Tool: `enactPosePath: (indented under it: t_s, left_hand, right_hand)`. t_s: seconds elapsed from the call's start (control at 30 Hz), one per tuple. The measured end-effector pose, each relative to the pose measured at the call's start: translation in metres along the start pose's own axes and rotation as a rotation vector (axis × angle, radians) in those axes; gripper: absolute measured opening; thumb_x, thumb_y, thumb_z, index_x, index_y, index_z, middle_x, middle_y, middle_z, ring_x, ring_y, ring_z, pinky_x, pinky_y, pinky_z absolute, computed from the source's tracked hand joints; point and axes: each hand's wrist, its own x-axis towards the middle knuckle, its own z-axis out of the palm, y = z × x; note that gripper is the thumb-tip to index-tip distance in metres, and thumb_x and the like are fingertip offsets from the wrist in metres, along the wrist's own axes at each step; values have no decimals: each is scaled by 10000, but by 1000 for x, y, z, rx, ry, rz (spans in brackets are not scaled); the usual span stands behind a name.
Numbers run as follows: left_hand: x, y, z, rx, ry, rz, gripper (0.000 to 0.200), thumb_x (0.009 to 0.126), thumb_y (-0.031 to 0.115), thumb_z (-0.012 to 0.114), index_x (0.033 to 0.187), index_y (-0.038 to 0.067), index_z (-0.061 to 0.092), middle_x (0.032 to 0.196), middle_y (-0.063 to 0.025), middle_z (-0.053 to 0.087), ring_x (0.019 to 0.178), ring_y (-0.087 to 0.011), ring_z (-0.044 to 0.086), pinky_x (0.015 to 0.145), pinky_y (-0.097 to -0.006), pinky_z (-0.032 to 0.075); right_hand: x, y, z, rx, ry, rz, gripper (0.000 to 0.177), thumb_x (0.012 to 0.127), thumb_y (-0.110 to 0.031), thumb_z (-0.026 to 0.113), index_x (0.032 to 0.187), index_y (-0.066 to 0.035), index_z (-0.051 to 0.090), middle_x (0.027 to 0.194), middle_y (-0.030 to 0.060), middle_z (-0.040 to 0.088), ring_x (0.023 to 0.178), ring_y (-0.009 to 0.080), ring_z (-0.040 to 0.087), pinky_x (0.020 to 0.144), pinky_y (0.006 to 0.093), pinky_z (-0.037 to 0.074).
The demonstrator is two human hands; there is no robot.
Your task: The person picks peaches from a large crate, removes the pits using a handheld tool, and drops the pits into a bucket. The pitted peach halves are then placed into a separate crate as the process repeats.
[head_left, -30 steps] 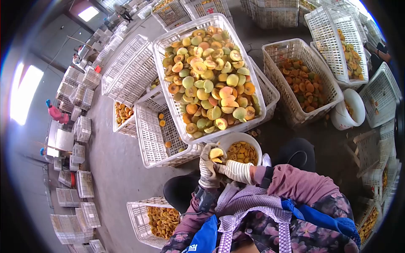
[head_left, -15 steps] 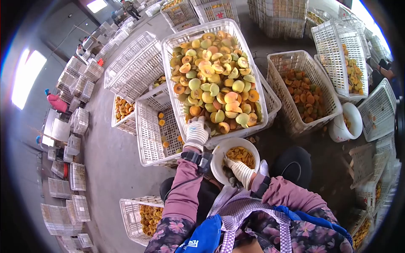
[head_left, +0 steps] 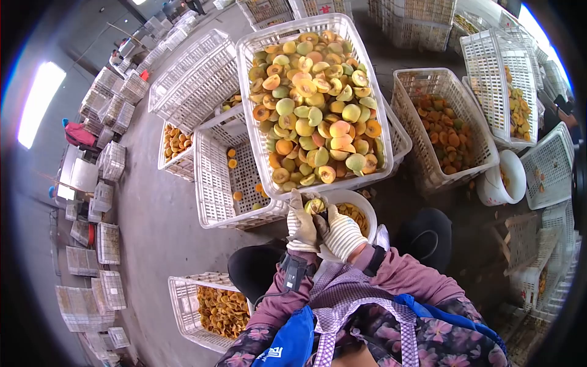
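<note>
A yellow-green fruit half is held between my gloved hands, just below the front edge of a white crate heaped with halved fruit. My left hand is closed around the left side of the piece. From the right, my right hand closes on it too; whether it also holds a small tool is hidden. Behind and beneath my right hand stands a white bucket with orange fruit pieces inside.
A nearly bare crate with a few fruit halves lies left of the full one. Another crate of darker fruit stands right, beside a white bucket. A crate of orange pieces sits lower left. Stacked crates line the floor further off.
My left hand has come down from the heaped crate to meet my right hand, and a fruit half now shows between them. My right hand has lifted away from the bucket's inside.
</note>
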Motion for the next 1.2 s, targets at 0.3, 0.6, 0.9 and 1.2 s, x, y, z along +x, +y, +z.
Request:
enactPosePath:
  t_s: [0.3, 0.6, 0.9, 1.2]
  left_hand:
    - [-6, -15, -13, 264, -115, 348, 347, 990, 265, 363, 1111, -34, 493, 856, -73, 506, 777, -157, 524, 710, -287, 464]
    - [-10, -29, -41, 372, -128, 519, 300, 979, 228, 357, 1120, -6, 480, 903, -93, 514, 795, -178, 509, 736, -302, 443]
    - [-18, 11, -14, 181, -157, 170, 349, 978, 395, 366, 893, 64, 440, 804, -64, 473, 704, -149, 494, 623, -251, 450]
    - [-19, 8, -13, 219, -42, 138, 324, 982, 364, 382, 906, 62, 474, 829, -32, 509, 741, -143, 502, 682, -269, 448]
  right_hand:
    - [-9, 6, 2, -160, -32, -56, 398, 900, -327, 448, 1002, 57, 462, 670, 270, 596, 675, 427, 608, 592, 486, 485]
    - [-20, 6, 10, -31, -65, -70, 325, 874, -273, 496, 925, 48, 489, 636, 261, 575, 635, 425, 595, 547, 474, 478]
    - [-31, -7, 2, 39, -46, -102, 362, 889, -328, 464, 969, 25, 465, 663, 261, 581, 679, 420, 603, 588, 476, 482]
    - [-20, -4, -5, 42, -155, -94, 402, 879, -325, 492, 1046, 40, 463, 718, 256, 600, 712, 409, 608, 613, 459, 489]
